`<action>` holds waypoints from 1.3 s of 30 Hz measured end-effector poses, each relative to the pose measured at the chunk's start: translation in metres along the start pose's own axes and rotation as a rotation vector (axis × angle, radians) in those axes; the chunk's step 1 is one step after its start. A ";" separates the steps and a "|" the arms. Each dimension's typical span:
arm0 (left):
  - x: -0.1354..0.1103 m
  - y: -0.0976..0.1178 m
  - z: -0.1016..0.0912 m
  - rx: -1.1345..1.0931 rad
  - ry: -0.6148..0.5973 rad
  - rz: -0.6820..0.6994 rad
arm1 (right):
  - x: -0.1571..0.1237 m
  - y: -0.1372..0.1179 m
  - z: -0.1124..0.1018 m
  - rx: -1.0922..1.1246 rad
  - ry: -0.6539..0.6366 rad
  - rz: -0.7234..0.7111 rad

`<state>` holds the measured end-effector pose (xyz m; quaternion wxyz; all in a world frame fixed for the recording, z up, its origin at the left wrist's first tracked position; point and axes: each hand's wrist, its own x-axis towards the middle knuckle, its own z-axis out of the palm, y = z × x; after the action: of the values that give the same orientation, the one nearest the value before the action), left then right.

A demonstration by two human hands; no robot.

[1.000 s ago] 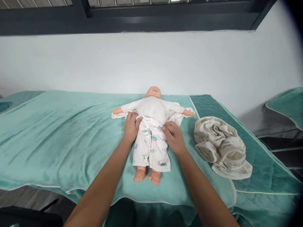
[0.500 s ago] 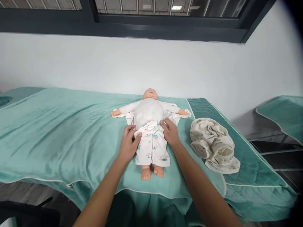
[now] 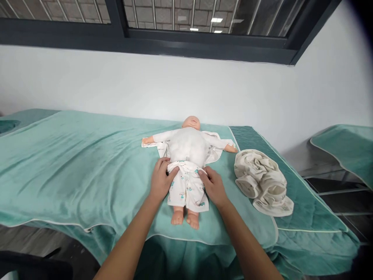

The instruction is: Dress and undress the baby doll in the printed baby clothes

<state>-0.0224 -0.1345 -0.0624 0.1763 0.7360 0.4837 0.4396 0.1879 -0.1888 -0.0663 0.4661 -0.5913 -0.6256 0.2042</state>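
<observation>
A baby doll (image 3: 189, 144) lies on its back with both arms spread and its feet toward me. White patterned pants (image 3: 189, 190) cover its hips and legs, leaving the bare feet out. My left hand (image 3: 161, 177) grips the waistband at the doll's hip on the left, thumb on top and fingers hidden partly beneath. At the opposite hip my right hand (image 3: 213, 184) pinches the waistband's other side. Under the doll's arms and torso an opened patterned top (image 3: 215, 155) is spread out.
A crumpled bundle of cream cloth (image 3: 260, 181) rests right of the doll. The green blanket (image 3: 87, 167) covers the bed, which stands against a white wall (image 3: 145, 85) below a dark window frame (image 3: 204, 46). Another green-covered surface (image 3: 346, 147) is at the far right.
The waistband has moved down from the doll's belly toward its hips, with both hands still on it. The doll's arms and body have tilted slightly, and the camera view has shifted.
</observation>
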 end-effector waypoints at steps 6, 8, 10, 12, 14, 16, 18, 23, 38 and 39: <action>0.009 -0.004 0.005 0.018 0.029 0.038 | 0.015 -0.001 -0.005 0.217 -0.212 0.048; 0.018 -0.006 0.009 0.049 0.042 0.063 | 0.024 0.002 -0.004 0.226 -0.186 0.090; 0.030 -0.008 0.014 0.111 0.071 0.077 | 0.034 0.005 -0.001 0.188 -0.123 0.107; 0.043 -0.010 0.020 0.184 0.100 0.091 | 0.043 0.008 0.004 0.137 -0.054 0.111; 0.054 -0.013 0.025 0.238 0.111 0.117 | 0.050 0.010 0.008 0.084 0.013 0.107; 0.062 -0.016 0.028 0.263 0.109 0.144 | 0.056 0.012 0.011 0.032 0.063 0.100; 0.067 -0.018 0.031 0.273 0.111 0.158 | 0.059 0.014 0.012 0.003 0.088 0.097; 0.063 -0.013 0.027 0.262 0.120 0.145 | 0.061 0.014 0.011 0.006 0.115 0.107; -0.020 0.015 0.004 -0.039 -0.053 -0.049 | 0.041 0.003 0.003 -0.034 0.098 0.086; -0.019 0.015 0.004 -0.058 -0.052 -0.059 | 0.034 0.002 0.002 -0.038 0.098 0.093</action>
<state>-0.0137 -0.1569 -0.0634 0.2227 0.7273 0.4874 0.4288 0.1915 -0.1565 -0.0575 0.4748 -0.6377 -0.5778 0.1847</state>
